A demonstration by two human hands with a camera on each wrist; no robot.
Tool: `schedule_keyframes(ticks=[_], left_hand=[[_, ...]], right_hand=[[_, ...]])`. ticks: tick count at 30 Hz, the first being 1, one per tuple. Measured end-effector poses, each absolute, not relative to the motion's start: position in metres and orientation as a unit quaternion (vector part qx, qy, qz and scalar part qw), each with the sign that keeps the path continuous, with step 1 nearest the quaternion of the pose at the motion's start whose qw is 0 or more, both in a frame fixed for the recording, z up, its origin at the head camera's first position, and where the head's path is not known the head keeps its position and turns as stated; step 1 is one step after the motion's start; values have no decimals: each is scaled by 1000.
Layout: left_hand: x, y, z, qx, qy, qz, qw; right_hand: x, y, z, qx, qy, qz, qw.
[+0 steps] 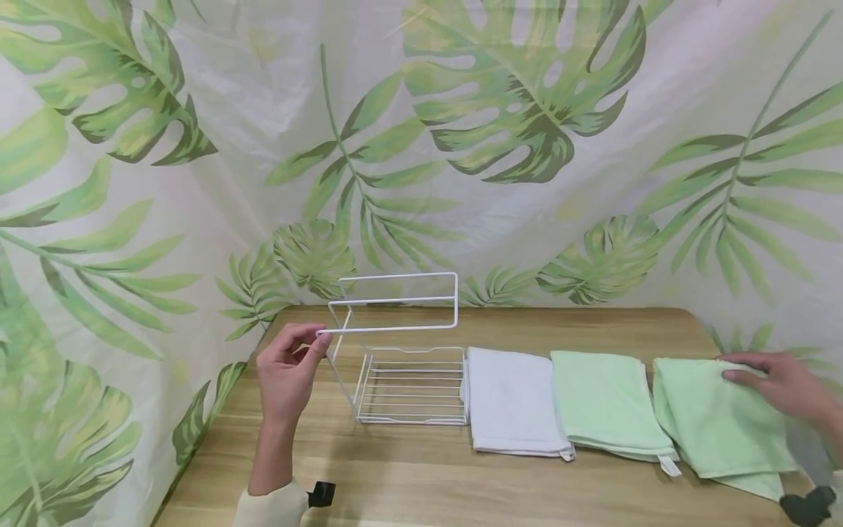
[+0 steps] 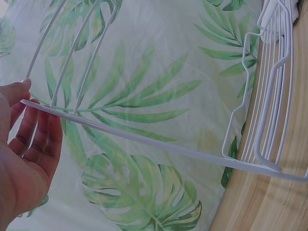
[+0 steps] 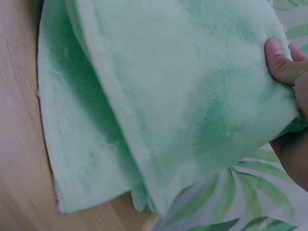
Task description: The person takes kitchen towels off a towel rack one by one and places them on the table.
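A white wire rack [image 1: 413, 421] stands on the table's left half, with a raised upper tier over its slatted base. My left hand [image 1: 287, 366] pinches the front left corner of that upper tier between thumb and fingers; the left wrist view shows the thumb on the wire [image 2: 144, 139]. At the far right my right hand [image 1: 780, 384] grips the edge of a light green towel [image 1: 718, 417], thumb on top. The right wrist view shows the towel [image 3: 159, 91] folded in layers, its near part lifted and a lower flap resting against the table.
Beside the rack lies a folded white towel [image 1: 516, 402], its left edge right at the rack's side. A second folded light green towel [image 1: 606, 402] lies between it and the gripped one. A leaf-print curtain [image 1: 494, 219] hangs behind the wooden table [image 1: 408, 490].
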State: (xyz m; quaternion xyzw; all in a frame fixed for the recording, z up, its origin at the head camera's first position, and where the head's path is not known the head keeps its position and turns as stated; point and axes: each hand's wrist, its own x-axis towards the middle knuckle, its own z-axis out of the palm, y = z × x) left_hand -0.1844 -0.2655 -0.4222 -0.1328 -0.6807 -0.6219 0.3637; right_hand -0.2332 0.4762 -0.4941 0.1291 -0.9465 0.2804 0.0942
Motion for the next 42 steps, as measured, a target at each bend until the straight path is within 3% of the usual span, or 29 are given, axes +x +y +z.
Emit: schedule_keyframes(ticks=[10,36,42], left_hand=[[-185,-266,-424,-125,-694,-610,362],[-185,-267,-424,-139,-696,-603,365],[-185,-268,-424,-138,-698,-602,363]], right_hand=[[-249,468,-514,145,-942,273,129],[-255,456,-542,103,-960,249,71],[-255,459,-544,108,-958,252,88]])
